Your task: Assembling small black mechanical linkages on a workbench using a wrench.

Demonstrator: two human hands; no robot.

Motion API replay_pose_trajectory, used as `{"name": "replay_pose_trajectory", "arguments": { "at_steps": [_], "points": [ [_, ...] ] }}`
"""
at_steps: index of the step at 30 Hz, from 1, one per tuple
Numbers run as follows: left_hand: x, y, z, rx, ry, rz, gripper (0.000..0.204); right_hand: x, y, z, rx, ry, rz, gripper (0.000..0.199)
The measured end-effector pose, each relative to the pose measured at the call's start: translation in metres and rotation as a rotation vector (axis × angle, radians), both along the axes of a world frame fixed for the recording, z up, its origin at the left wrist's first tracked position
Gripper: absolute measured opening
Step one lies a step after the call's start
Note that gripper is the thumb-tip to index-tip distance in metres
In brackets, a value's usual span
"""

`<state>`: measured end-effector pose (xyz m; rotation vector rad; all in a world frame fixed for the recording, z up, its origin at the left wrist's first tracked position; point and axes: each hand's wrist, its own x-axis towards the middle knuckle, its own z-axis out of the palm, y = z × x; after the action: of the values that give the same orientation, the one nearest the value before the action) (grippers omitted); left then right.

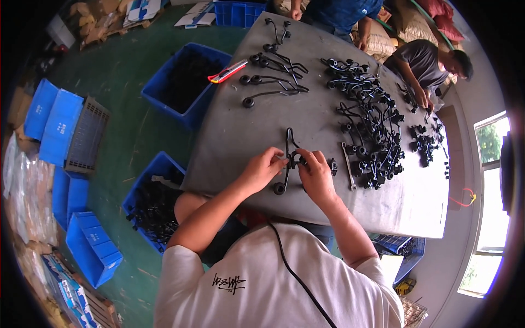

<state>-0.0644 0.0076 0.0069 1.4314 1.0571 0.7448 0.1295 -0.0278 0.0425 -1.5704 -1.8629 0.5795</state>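
Note:
Near the front edge of the table, a black bent metal rod (288, 139) with a round black end piece stands out between my hands. My left hand (259, 171) is closed, pinching the rod from its left side. On the other side, my right hand (317, 177) has its thumb and fingers closed around a small black fitting (296, 159) at the rod's middle; the fingers partly hide it. Just right of that hand lies another small black part (333, 166). A steel wrench (348, 164) rests farther right.
A heap of black rods and fittings (372, 120) covers the table's right half. Several similar rods (273, 82) and a red-yellow utility knife (228, 71) lie far left. Blue bins (146, 94) of black parts stand left of the table (229, 131). Two people work across it.

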Motion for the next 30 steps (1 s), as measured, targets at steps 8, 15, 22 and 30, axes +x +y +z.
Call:
{"name": "replay_pose_trajectory", "arguments": {
  "at_steps": [8, 15, 22, 30],
  "points": [
    [-0.012, 0.014, -0.008, 0.265, 0.098, -0.107, 0.034, -0.003, 0.010, 0.014, -0.130, -0.011, -0.021, 0.042],
    [-0.012, 0.018, 0.000, 0.465, 0.194, -0.159, 0.035, -0.002, 0.017, 0.011, -0.123, -0.035, -0.013, 0.038],
    [-0.011, 0.023, 0.002, 0.529, 0.135, -0.169, 0.038, -0.003, 0.022, 0.010, -0.137, -0.056, -0.024, 0.037],
    [-0.013, 0.027, -0.004, 0.638, 0.197, -0.214, 0.033, -0.007, 0.017, 0.007, -0.133, -0.040, -0.028, 0.038]
  ]
}}
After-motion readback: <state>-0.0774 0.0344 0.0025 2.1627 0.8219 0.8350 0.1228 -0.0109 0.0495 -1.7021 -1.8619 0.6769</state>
